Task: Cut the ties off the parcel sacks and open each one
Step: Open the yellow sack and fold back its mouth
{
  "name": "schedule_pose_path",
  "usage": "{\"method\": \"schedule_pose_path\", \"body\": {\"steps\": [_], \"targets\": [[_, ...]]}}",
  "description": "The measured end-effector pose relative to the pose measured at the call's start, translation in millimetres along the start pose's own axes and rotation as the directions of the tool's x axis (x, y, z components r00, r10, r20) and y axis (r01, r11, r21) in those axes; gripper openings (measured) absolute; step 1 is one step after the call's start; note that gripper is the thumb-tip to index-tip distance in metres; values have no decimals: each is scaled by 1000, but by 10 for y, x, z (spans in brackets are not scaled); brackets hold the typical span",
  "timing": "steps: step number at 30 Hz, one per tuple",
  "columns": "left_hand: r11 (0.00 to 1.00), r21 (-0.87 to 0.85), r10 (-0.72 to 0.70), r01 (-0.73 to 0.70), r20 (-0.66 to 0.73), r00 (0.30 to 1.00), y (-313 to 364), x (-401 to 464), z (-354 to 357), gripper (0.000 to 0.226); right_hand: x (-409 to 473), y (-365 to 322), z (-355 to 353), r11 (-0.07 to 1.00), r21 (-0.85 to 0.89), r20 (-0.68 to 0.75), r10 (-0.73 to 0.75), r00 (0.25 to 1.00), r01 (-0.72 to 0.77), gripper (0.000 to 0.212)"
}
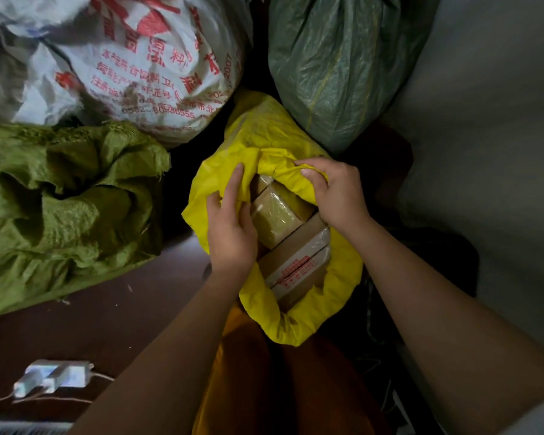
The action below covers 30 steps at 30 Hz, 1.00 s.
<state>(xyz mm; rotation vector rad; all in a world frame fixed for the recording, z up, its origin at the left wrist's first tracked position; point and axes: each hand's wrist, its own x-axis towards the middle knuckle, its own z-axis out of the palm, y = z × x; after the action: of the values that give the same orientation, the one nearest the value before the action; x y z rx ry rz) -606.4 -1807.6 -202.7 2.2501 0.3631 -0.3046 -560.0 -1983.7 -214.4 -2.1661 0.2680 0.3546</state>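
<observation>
A yellow sack [258, 133] stands in the middle with its mouth pulled open. Cardboard parcels [296, 255] wrapped in clear tape show inside it. My left hand [230, 221] lies on the left rim of the mouth, forefinger stretched out along the fabric and the other fingers curled over the edge. My right hand [333, 189] grips a bunched fold of the yellow rim at the far right of the opening. No cutting tool or tie is in view.
A light green woven sack [60, 208] lies open at the left. A white sack with red print [132, 58] stands behind it, and a dark green sack [336, 67] at the back right. A white power adapter with cord [54, 376] lies on the brown floor. A grey wall is at the right.
</observation>
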Motion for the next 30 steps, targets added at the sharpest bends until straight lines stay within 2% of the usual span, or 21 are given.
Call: {"method": "schedule_pose_path", "body": {"steps": [3,6,9,11,12,14,17,20,22,24,27,30], "targets": [[988,-149,-37,31,-39,999,-16,130,-105,55,-42,-44,-1,997,49,18,65,998,-66,20],[972,-215,-101,95,-18,995,17,317,-325,48,-68,-89,-45,949,183,63,249,966,-257,23],[910,-338,-235,239,52,970,-5,537,-567,35,-97,-97,-73,772,429,130,461,878,-469,24],[855,-395,-313,337,127,941,14,675,-639,27,-131,-79,-48,641,545,148,560,815,-540,22],[842,-391,-332,371,168,928,42,725,-640,26,-147,-52,-20,623,557,126,590,798,-549,22],[840,-361,-333,404,243,911,109,752,-583,26,-183,20,36,678,496,39,606,794,-542,22],[831,-368,-315,416,305,899,181,724,-465,29,-225,108,72,849,209,-73,509,858,-486,23],[800,-360,-358,480,355,863,204,726,-375,33,-222,99,38,960,-113,-151,236,960,-254,31],[759,-360,-377,543,436,817,233,734,-351,34,-176,27,2,981,-181,-129,44,991,-67,41],[784,-319,-340,532,496,799,263,723,-345,40,-119,-16,-15,968,-248,-69,-58,996,39,49],[860,-210,-289,465,549,784,293,717,-356,53,-15,-36,-17,929,-356,8,-104,995,100,54],[899,-143,-295,415,505,811,263,728,-362,41,66,-19,-13,930,-351,102,-80,992,111,49]]}}
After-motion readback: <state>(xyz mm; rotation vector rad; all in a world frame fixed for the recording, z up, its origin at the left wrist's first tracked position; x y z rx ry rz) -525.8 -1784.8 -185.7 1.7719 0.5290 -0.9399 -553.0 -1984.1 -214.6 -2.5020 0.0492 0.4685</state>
